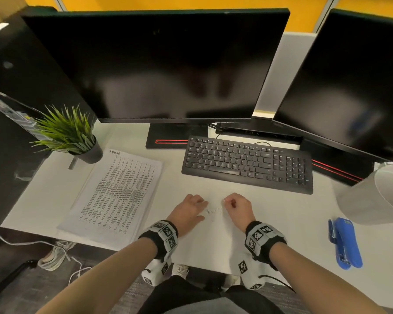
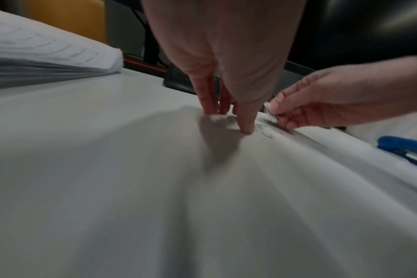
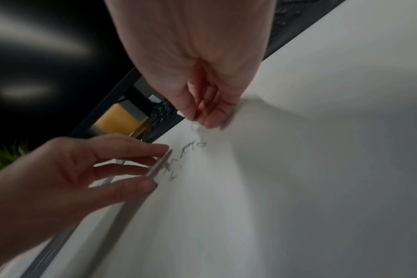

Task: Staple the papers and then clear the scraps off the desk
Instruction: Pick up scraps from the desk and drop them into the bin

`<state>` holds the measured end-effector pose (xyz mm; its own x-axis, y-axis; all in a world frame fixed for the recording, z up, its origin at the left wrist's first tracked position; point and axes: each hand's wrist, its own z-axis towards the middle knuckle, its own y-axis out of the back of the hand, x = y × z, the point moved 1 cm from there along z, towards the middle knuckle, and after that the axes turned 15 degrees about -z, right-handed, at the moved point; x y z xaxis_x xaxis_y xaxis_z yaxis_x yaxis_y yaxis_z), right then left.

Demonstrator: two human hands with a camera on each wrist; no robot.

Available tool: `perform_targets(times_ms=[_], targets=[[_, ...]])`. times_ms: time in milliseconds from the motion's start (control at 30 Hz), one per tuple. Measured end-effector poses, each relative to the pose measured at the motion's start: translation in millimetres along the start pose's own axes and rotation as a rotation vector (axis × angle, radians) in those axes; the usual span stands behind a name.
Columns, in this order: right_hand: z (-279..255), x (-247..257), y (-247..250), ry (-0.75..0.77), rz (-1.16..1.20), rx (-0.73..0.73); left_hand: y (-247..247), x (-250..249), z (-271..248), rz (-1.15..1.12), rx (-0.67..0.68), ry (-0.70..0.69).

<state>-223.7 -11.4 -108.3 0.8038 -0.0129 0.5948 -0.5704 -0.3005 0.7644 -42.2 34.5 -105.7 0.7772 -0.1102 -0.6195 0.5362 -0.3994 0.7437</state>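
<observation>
Seemingly the stapling is done: the printed white paper stack [image 1: 118,193] lies left of the black keyboard [image 1: 247,164], and the blue stapler [image 1: 345,243] is parked to its right. Clearing is underway. Bent wire staple scraps [image 1: 213,214] sit in front of the keyboard on the white worktop [image 1: 281,218]. Left hand [image 1: 188,214] has straight fingertips down beside them; right hand [image 1: 238,207] pinches one scrap. Most are still left.
</observation>
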Motion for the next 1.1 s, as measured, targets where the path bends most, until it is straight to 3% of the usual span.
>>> perform_targets(times_ms=[200,333,467,633,733,967,1100], targets=[[0.9,-14.8,16.6,-0.176,0.186,-0.017,-4.4,-20.8,17.9,0.227,0.201,-0.212],[0.0,-19.6,26.7,-0.202,0.229,-0.048,0.0,-27.1,26.4,0.301,0.295,-0.262],[-0.3,-23.1,32.6,-0.200,0.231,-0.071,-3.2,-20.1,31.4,0.252,0.265,-0.352],[-2.3,-24.5,39.3,-0.205,0.227,-0.107,-7.0,-18.2,33.5,0.367,0.252,-0.410],[-4.4,-26.2,44.7,-0.209,0.202,-0.109,-9.8,-18.3,33.8,0.389,0.302,-0.352],[-9.0,-32.7,48.1,-0.235,0.204,-0.128,-7.9,-28.6,38.0,0.409,0.270,-0.294],[-11.9,-35.2,48.3,-0.257,0.226,-0.128,-17.1,-27.5,37.2,0.498,0.211,-0.399]])
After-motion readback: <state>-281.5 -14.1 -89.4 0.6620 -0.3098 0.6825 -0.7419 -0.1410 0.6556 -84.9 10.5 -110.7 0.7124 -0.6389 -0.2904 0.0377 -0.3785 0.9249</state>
